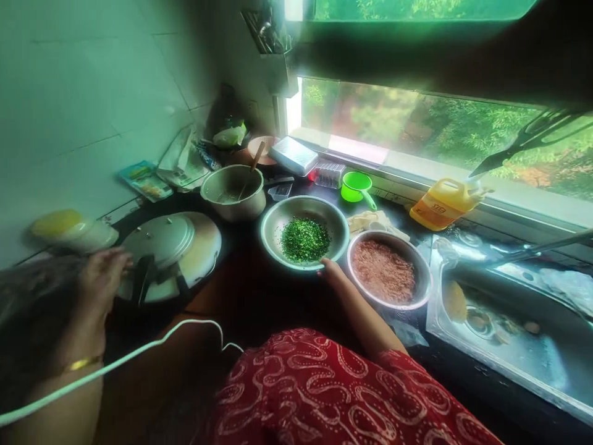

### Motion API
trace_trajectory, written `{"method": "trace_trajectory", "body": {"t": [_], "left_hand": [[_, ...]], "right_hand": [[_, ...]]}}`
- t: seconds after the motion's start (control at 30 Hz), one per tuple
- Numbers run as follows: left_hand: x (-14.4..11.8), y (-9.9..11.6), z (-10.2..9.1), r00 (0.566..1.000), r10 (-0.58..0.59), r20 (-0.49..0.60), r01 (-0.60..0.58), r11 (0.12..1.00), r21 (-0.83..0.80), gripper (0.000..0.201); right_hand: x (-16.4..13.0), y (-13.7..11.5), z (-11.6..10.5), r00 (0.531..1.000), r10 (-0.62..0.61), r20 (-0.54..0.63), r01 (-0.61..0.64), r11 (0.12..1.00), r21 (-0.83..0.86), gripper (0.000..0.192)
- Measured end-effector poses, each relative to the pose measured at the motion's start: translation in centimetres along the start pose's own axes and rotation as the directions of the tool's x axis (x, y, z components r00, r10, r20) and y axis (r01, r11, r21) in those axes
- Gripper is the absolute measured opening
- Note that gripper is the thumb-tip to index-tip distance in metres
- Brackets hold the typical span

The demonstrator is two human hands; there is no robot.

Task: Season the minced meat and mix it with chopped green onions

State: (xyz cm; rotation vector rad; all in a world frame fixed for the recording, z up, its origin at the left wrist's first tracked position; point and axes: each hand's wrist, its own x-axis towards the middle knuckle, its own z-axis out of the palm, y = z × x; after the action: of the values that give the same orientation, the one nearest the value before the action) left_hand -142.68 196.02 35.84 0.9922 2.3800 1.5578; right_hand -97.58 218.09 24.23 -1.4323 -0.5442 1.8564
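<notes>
My right hand grips the near rim of a wide steel bowl, its thumb over the edge. Finely chopped greens lie heaped in that bowl. On the far left my left hand is raised beside a round pan lid; its fingers look bent but are blurred, and whether they hold anything is unclear. Just beyond it, against the wall, is a pale jar with a yellow lid. To the right of the greens stands a steel bowl of minced meat, close beside the first.
A deep pot with a wooden-handled utensil stands behind the lid. Further back are a green dipper and a clear plastic box. A yellow jug stands near the sink. A white cable crosses the lower left.
</notes>
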Motion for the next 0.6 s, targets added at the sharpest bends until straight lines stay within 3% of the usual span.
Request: {"method": "trace_trajectory", "body": {"t": [0.1, 0.17, 0.33, 0.43, 0.5, 0.6], "left_hand": [[8.7, 6.0, 5.9, 0.981, 0.174, 0.084, -0.173, 0.985, -0.018, 0.029], [13.4, 9.8, 9.8, 0.970, 0.222, 0.103, -0.220, 0.975, -0.030, 0.029], [21.8, 19.6, 17.5, 0.858, 0.466, 0.218, -0.455, 0.885, -0.101, 0.026], [26.8, 27.1, 21.3, 0.778, 0.607, 0.161, -0.600, 0.794, -0.096, 0.022], [30.4, 32.2, 23.9, 0.718, 0.687, 0.112, -0.679, 0.727, -0.105, 0.022], [35.9, 38.7, 27.8, 0.737, 0.674, 0.050, -0.665, 0.736, -0.126, 0.029]], "right_hand": [[1.3, -2.0, 0.2, 0.998, 0.008, -0.059, -0.007, 1.000, 0.025, 0.014], [1.2, -3.0, 0.5, 0.994, -0.006, -0.108, 0.010, 0.999, 0.034, 0.021], [-0.8, -3.0, 0.8, 0.982, -0.102, -0.161, 0.104, 0.995, 0.005, 0.049], [-0.8, -1.9, -0.4, 0.902, -0.304, -0.307, 0.295, 0.952, -0.079, 0.075], [-0.7, -1.4, -1.4, 0.862, -0.376, -0.339, 0.374, 0.924, -0.073, 0.072], [-1.6, -1.0, -2.1, 0.852, -0.376, -0.365, 0.412, 0.911, 0.023, 0.062]]}}
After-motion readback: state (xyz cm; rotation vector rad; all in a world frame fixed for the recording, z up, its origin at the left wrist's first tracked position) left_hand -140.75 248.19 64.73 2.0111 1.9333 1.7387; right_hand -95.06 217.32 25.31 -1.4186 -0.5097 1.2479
